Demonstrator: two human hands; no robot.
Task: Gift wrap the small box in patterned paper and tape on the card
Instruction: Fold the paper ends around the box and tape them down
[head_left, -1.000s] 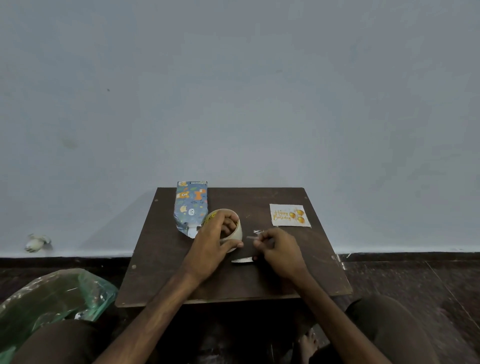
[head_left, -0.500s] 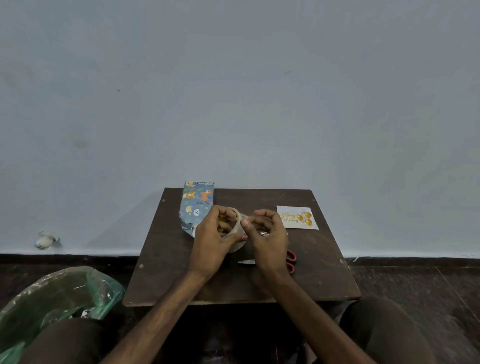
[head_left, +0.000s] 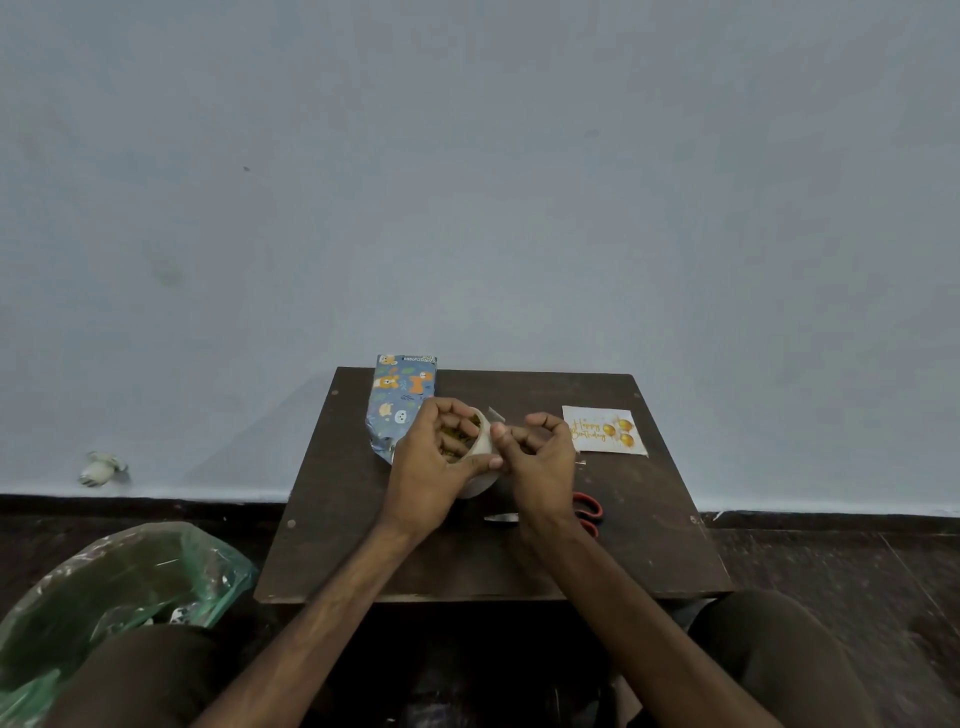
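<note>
Tape roll: my left hand (head_left: 431, 457) holds the tape roll (head_left: 475, 457) above the table (head_left: 363, 545), fingers hooked through its core and thumb across the outer face; that grip is clamped on the roll.
Right hand: my right hand (head_left: 540, 457) sits just beside the roll on its right, thumb and forefinger pinched at the rim where a short tab of tape (head_left: 496, 414) sticks up; I cannot tell whether the pinch has the tape or only touches it.
Key relation: the wrapped box (head_left: 400, 405) lies just beyond and to the left of both hands, long axis running away from me, near end still a loose flap of patterned paper. My left hand is the nearer one.
Next move, my judgement: peel a strip to the right, then carry it left and forward to the box.
Card: the card (head_left: 605, 431) lies flat, well to the right of the box, nearer my right hand.
Scissors: the scissors (head_left: 587, 512) rest on the table under my right wrist, red handles showing.
Writing: the card reads "Happy Birthday" in gold script beside gold balloons; print on the box's far end is too small to read.
</note>
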